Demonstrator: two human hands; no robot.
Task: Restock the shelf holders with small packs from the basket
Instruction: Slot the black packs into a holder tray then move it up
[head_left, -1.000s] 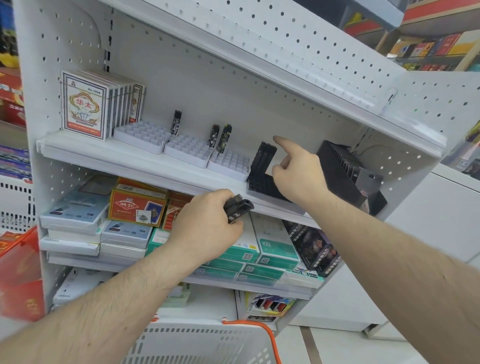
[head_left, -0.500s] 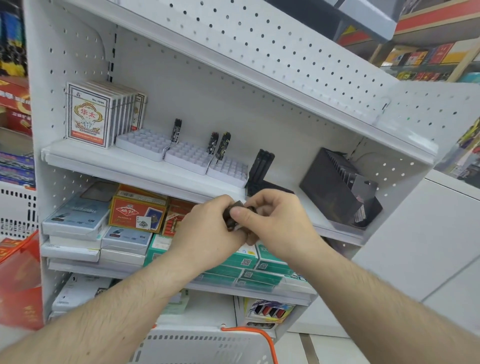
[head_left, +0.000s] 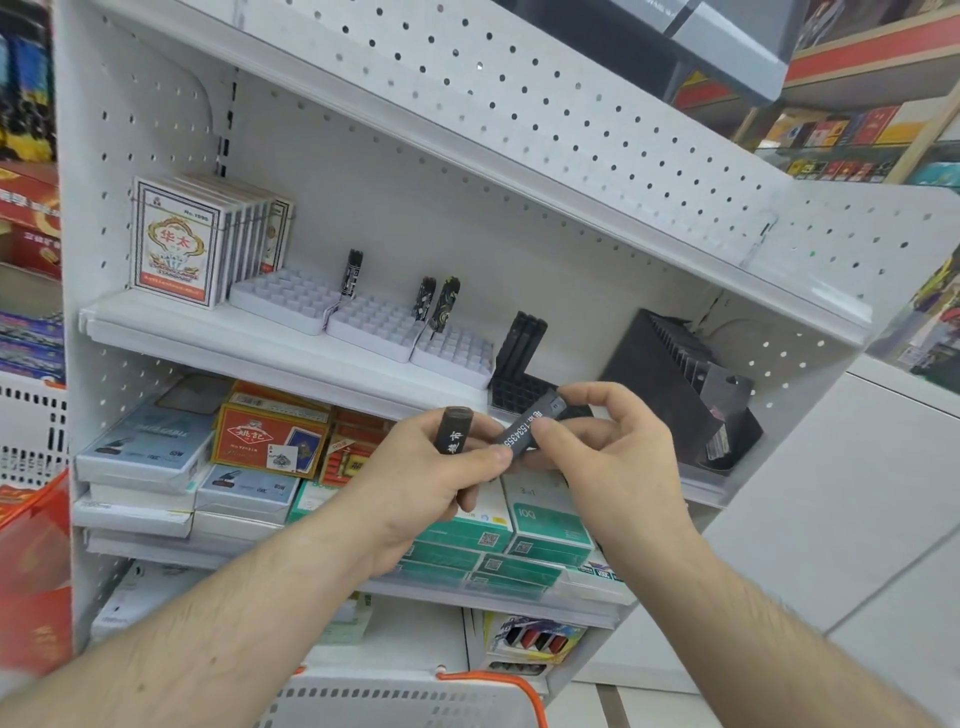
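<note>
My left hand (head_left: 436, 478) grips a small black pack (head_left: 455, 429) with white characters, held upright. My right hand (head_left: 618, 457) pinches a second dark grey pack (head_left: 522, 429) with printed digits, drawing it sideways out of the left hand's bundle. Both hands are in front of the shelf edge, just below a black slotted holder (head_left: 522, 387) with a few black packs standing in it. Three white grid holders (head_left: 374, 325) sit left of it, with one patterned pack (head_left: 353, 273) and two more (head_left: 439, 304) standing in them. The white basket (head_left: 410, 699) with an orange handle shows at the bottom.
Card boxes (head_left: 179, 241) stand at the shelf's left end. A larger black rack (head_left: 680, 384) sits at the right. The shelf below carries stacked cable boxes (head_left: 150, 452), a red card box (head_left: 270, 436) and green boxes (head_left: 550, 525). The upper shelf overhangs closely.
My right hand came back from the black holder to my left hand, took hold of one pack there, and now pulls it out to the right. The view shifted slightly.
</note>
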